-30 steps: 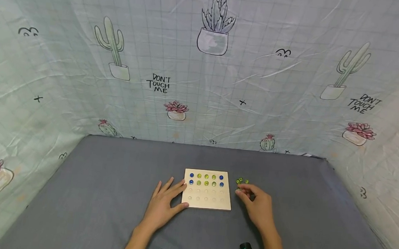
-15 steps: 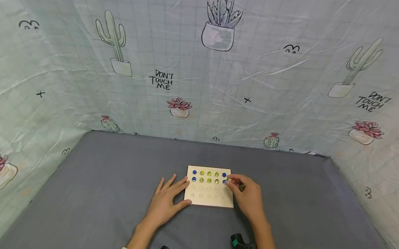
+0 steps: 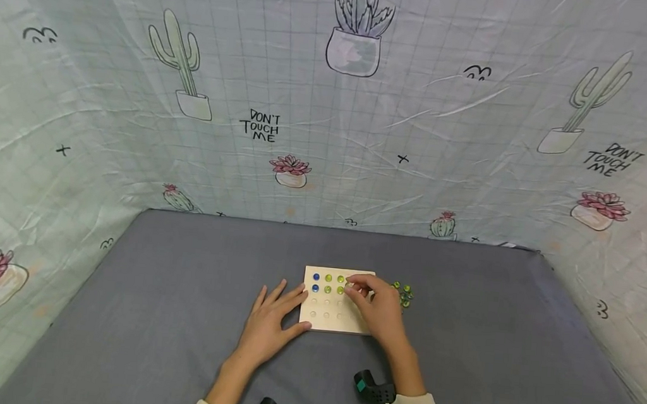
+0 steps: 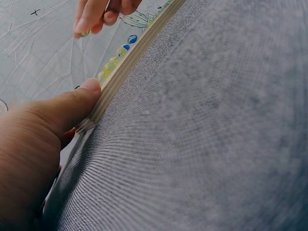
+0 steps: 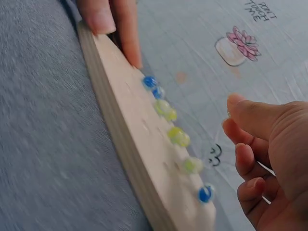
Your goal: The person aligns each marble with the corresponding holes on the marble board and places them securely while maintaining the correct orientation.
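A wooden board [image 3: 319,323] lies flat on the grey-covered counter [image 3: 191,293] in front of the person, where both hands reach it easily. Marbles sit in its far rows: blue marbles [image 3: 315,288] at the left end, yellow-green marbles [image 3: 328,289] beside them, and another blue one at the other end in the right wrist view. Shallow hollows show nearer the person; such dips presumably stop the round pieces from rolling. The left hand [image 3: 265,324] lies along the board's left side with its grip apart, fingers spread to the edge and thumb resting on the near corner, most likely to brace the board against sliding without covering the hollows. The right hand [image 3: 379,303] hangs over the far rows, thumb and forefinger together, clamped on a small yellowish marble [image 4: 85,33], which sits right at the fingertips, apart from the board; so slight a piece seems to call for a tip pinch rather than a full grasp. Loose marbles [image 3: 406,288] lie just beyond the board's right edge, probably placed there for a short reach.
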